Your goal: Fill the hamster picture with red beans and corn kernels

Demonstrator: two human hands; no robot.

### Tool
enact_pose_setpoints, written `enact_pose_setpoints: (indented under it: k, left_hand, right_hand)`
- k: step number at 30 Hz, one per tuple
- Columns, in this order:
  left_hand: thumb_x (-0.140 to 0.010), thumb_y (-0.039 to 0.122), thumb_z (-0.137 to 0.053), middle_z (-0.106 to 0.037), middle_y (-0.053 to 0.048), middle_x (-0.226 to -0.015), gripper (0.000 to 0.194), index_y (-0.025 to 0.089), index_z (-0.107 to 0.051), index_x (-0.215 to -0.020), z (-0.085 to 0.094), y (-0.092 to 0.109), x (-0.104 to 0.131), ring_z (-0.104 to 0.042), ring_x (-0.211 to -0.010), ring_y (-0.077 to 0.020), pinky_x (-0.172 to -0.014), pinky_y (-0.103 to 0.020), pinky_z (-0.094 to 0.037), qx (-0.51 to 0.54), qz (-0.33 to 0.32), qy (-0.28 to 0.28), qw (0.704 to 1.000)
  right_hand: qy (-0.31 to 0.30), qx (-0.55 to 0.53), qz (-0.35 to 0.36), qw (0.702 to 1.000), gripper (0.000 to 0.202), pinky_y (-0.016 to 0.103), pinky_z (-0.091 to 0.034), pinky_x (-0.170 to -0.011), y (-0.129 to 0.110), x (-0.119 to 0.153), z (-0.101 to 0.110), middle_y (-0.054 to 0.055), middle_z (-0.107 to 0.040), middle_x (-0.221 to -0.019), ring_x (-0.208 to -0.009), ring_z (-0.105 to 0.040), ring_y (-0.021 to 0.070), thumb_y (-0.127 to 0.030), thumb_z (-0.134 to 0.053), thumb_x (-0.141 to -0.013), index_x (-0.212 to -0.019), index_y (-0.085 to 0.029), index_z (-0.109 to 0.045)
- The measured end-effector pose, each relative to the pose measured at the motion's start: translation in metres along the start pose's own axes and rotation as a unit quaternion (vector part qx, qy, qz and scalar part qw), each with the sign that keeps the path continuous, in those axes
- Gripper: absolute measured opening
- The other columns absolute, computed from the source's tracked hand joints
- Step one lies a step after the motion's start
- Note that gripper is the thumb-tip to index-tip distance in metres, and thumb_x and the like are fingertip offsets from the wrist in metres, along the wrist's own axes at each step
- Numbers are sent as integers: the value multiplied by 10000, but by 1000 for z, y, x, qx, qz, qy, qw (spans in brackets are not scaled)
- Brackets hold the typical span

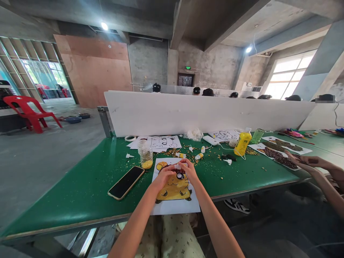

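On the table before me lies a sheet with a cartoon hamster picture (173, 191), its body filled in yellow and dark red-brown material on top of the head. My left hand (163, 176) reaches over the picture's left side, fingers bent inward. From the right, my right hand (190, 171) meets it above the hamster's head. Between the fingertips of both hands shows a small white piece (177, 166), which looks like part of a small glue bottle; the fingers cover most of it. Small white bottles with yellow labels, one a glue bottle (199, 156), lie just beyond.
A phone (126, 182) and a clear plastic jar (146, 157) of yellow grains are at left. Scattered grains, line drawings (165, 142) and a yellow drink bottle (243, 142) lie farther back. At right, another person's hands (303, 161) work over a seed-covered picture. A white board (188, 114) edges the table.
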State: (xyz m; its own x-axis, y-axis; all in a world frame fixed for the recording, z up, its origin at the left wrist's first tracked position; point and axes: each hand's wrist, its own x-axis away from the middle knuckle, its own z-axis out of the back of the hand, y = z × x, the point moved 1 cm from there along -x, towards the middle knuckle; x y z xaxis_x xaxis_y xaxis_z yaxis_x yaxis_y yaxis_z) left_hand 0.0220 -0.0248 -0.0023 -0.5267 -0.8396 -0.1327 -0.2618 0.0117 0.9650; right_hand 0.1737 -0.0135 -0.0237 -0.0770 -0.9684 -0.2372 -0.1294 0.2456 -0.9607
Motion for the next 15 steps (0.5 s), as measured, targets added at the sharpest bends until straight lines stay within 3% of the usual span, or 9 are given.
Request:
enact_pose_setpoints:
  k: [4, 7, 10, 12, 15]
  left_hand:
    - [-755, 238, -640, -659, -85, -1058, 218, 142, -670, -949, 4, -1, 0, -574, -1039, -223, -955, -385, -410, 61, 10, -3, 998]
    - [-862, 313, -568, -605, -82, -1116, 263, 133, -596, -1052, 7, -4, -1, -580, -1006, -208, -883, -425, -462, 99, 24, -10, 995]
    - [-876, 313, -552, -589, -85, -1144, 269, 138, -584, -1078, 9, -6, -1, -579, -1004, -205, -859, -410, -481, 133, 39, -17, 990]
    - [-876, 307, -552, -585, -87, -1149, 274, 141, -578, -1093, 9, -8, -2, -579, -1002, -205, -853, -405, -487, 150, 45, -19, 988]
    - [-889, 315, -534, -566, -87, -1161, 306, 154, -540, -1149, 8, -10, -3, -584, -983, -203, -827, -410, -503, 166, 46, -11, 985]
  right_hand:
    - [-10, -37, 3, 999, 335, 242, -453, -600, -2, 1, 1, -30, -589, -751, -662, -559, 132, -391, -742, -641, -846, -213, -545]
    - [-22, -59, 5, 998, 365, 252, -463, -643, -5, 3, 3, -19, -606, -813, -714, -568, 143, -357, -774, -584, -841, -224, -550]
    - [-31, -74, 4, 997, 385, 259, -468, -660, -8, 5, 3, -5, -621, -855, -752, -581, 158, -332, -801, -536, -825, -226, -569]
    - [-33, -78, 0, 996, 367, 262, -470, -648, -8, 5, 3, 0, -629, -852, -748, -590, 162, -367, -790, -561, -831, -227, -585]
    - [-18, -72, -13, 997, 331, 263, -467, -591, -2, 1, 2, 2, -627, -771, -669, -589, 150, -518, -639, -726, -850, -212, -606]
